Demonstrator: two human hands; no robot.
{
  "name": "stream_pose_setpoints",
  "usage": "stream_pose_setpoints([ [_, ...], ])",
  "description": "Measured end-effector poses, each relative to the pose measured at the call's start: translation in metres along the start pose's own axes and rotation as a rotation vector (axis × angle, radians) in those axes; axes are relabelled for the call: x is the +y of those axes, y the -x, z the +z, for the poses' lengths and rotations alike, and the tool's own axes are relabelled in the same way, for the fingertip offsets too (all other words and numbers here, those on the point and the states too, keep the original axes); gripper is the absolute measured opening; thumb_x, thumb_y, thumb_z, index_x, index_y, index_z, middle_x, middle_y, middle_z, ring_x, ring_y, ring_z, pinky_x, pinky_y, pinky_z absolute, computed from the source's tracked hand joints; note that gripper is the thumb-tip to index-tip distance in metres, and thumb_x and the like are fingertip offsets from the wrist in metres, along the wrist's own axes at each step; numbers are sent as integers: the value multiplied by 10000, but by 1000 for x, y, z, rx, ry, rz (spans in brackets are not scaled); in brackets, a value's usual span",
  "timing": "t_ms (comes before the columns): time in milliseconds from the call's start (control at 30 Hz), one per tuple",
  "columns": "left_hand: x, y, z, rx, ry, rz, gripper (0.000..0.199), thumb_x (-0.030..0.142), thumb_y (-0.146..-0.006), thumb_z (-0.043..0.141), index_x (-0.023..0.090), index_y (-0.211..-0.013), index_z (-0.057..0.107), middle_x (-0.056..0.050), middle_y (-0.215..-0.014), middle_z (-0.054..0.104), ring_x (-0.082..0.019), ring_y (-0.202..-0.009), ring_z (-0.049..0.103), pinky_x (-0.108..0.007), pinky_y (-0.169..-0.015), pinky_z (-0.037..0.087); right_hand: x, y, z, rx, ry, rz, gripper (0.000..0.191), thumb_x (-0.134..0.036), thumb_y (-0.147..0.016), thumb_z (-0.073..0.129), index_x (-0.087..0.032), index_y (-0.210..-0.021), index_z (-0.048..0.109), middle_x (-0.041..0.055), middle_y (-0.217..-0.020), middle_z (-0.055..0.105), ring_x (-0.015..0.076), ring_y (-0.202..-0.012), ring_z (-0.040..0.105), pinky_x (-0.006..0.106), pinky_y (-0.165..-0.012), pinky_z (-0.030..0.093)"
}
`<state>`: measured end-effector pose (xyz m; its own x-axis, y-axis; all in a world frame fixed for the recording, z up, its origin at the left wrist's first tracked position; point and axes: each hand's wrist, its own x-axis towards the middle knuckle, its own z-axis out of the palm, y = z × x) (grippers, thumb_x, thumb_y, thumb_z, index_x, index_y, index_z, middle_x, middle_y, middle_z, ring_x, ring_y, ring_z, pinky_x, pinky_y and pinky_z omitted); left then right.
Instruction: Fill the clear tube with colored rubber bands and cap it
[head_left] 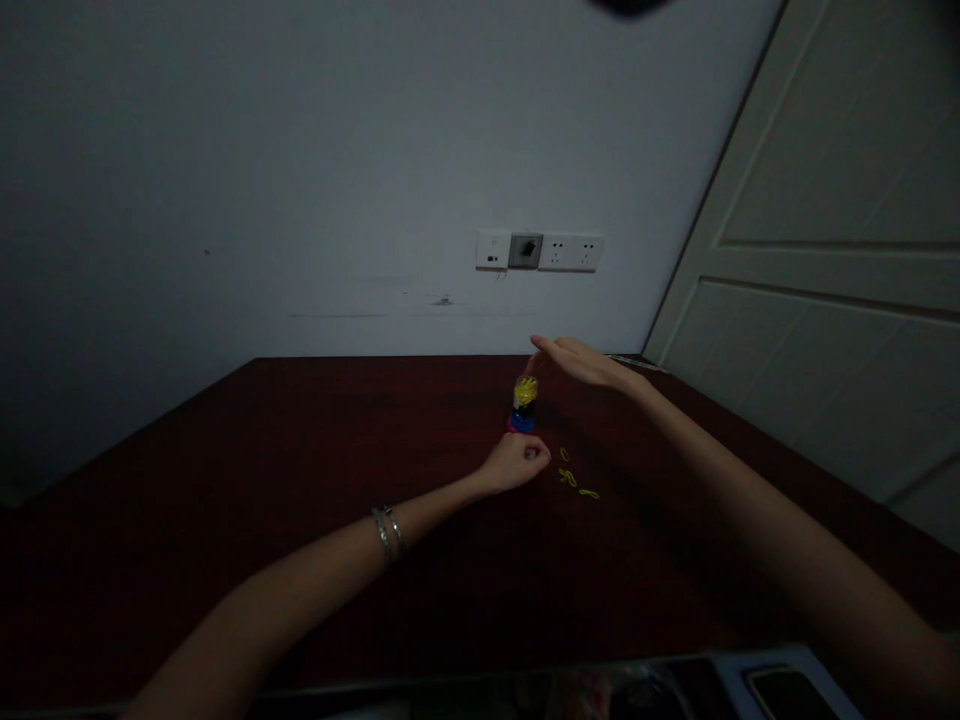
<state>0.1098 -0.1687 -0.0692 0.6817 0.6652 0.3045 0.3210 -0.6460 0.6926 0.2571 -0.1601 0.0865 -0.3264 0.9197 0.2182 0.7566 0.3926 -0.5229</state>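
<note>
A small clear jar [524,402] with yellow, black and blue layers stands on the dark red table [337,420], something pink at its base. Just in front of it is my left hand [516,461], its fingers curled together near the base; whatever they hold, if anything, is too small to name. Over the jar's upper right side, my right hand [574,361] has its fingers stretched out, with nothing visible in it. Several yellow loops [568,478] lie on the table to the right of my left hand.
Behind the table, a pale wall carries a row of sockets [570,253]. A white panelled door [840,220] borders the right side. Along the near edge are a light blue box [825,675] and other items, dim and partly cut off.
</note>
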Motion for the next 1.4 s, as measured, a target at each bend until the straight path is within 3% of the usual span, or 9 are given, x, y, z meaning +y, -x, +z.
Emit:
stream_pose_setpoints([
  [200, 6, 3, -3, 57, -126, 72, 239, 223, -790, 423, 131, -846, 636, -30, -769, 606, -110, -670, 525, -215, -630, 413, 20, 46, -3, 121, 92, 20, 403, -471, -804, 440, -162, -832, 698, 58, -838, 683, 220, -799, 601, 326, -761, 445],
  [300, 12, 9, -5, 33, -281, 186, 260, 229, -807, 421, 165, -999, 584, -50, -972, 574, -131, -820, 542, -235, -704, 437, 37, 83, 14, 67, 49, 70, 279, -363, -728, 554, -164, -883, 675, 65, -907, 673, 206, -814, 604, 308, -752, 459],
  [500, 23, 2, -6, -185, -525, 302, 407, 189, -827, 394, 199, -1234, 402, -75, -1190, 468, -169, -1059, 492, -254, -785, 456, 54, 140, 56, -134, -64, 193, 331, -273, -697, 564, -136, -996, 600, 65, -879, 640, 162, -738, 579, 276, -669, 465],
  [633, 25, -14, -4, -294, -636, 357, 369, 158, -828, 398, 189, -1194, 437, -78, -1141, 510, -178, -1043, 511, -270, -791, 454, 50, 151, 71, -91, -56, 165, 277, -197, -687, 540, -150, -955, 590, 61, -909, 613, 157, -772, 557, 282, -709, 449],
  [833, 28, -24, -1, -306, -762, 414, 231, 184, -842, 394, 155, -1011, 548, -97, -1031, 541, -196, -947, 549, -265, -688, 463, 50, 145, 81, -74, -51, 164, 243, -145, -703, 479, -156, -915, 597, 22, -772, 583, 127, -664, 524, 239, -613, 415],
  [1033, 32, -24, -9, -291, -720, 292, 195, 223, -825, 420, 144, -882, 590, -98, -949, 589, -198, -871, 576, -264, -644, 457, 49, 140, 82, -6, -7, 199, 220, -156, -704, 466, -154, -882, 594, 12, -732, 584, 123, -648, 531, 225, -601, 394],
  [1267, 31, -23, -15, -301, -397, -102, 159, 275, -701, 564, 162, -763, 657, -41, -762, 639, -149, -674, 580, -214, -532, 391, 55, 128, 88, 146, 88, 253, 219, -174, -715, 454, -146, -872, 604, 40, -730, 622, 144, -647, 564, 240, -595, 391],
  [1400, 28, -23, -11, -345, -242, -185, 179, 267, -663, 580, 142, -744, 680, -24, -687, 631, -121, -612, 548, -194, -496, 361, 54, 121, 90, 157, 70, 270, 245, -178, -712, 466, -139, -905, 612, 52, -749, 642, 150, -668, 581, 243, -608, 404],
])
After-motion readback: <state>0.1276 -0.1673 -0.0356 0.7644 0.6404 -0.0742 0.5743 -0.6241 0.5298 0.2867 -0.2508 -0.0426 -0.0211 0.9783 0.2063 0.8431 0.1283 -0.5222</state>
